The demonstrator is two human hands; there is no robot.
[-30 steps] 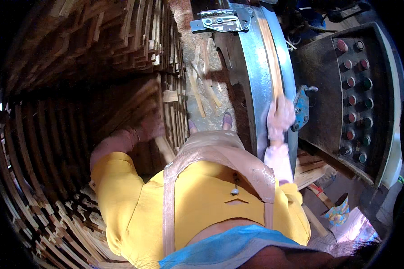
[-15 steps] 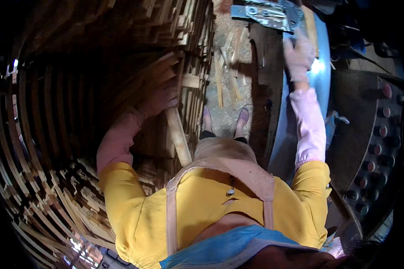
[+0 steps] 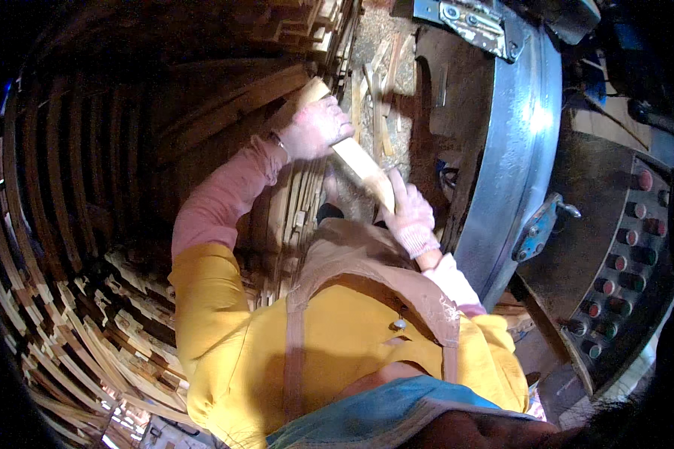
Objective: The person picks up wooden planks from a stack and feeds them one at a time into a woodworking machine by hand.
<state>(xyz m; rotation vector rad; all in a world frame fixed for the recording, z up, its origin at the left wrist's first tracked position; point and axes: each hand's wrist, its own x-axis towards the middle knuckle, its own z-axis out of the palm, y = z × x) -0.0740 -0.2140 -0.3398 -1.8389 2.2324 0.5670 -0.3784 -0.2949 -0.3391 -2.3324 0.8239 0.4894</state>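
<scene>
A pale wooden strip (image 3: 358,161) slants across in front of my body, tilted down to the right. My gloved left hand (image 3: 318,129) is closed around it near its upper end. At its lower end is my gloved right hand (image 3: 412,215), fingers against the wood and seemingly gripping it. Both hands wear light pinkish work gloves. To the right of the strip lies the smooth metal machine table (image 3: 523,120), apart from both hands. A metal fixture (image 3: 472,22) is mounted over its far end.
Stacked wooden strips (image 3: 296,217) rise close on my left, with more curved strips (image 3: 75,299) further left. Loose offcuts (image 3: 386,82) lie on the dusty floor ahead. A blue clamp with a handle (image 3: 535,228) juts from the table's right edge, beside a button panel (image 3: 621,277).
My right hand has come back from the far end of the machine table to the strip. My left hand has moved right from the stack, now holding the strip before me.
</scene>
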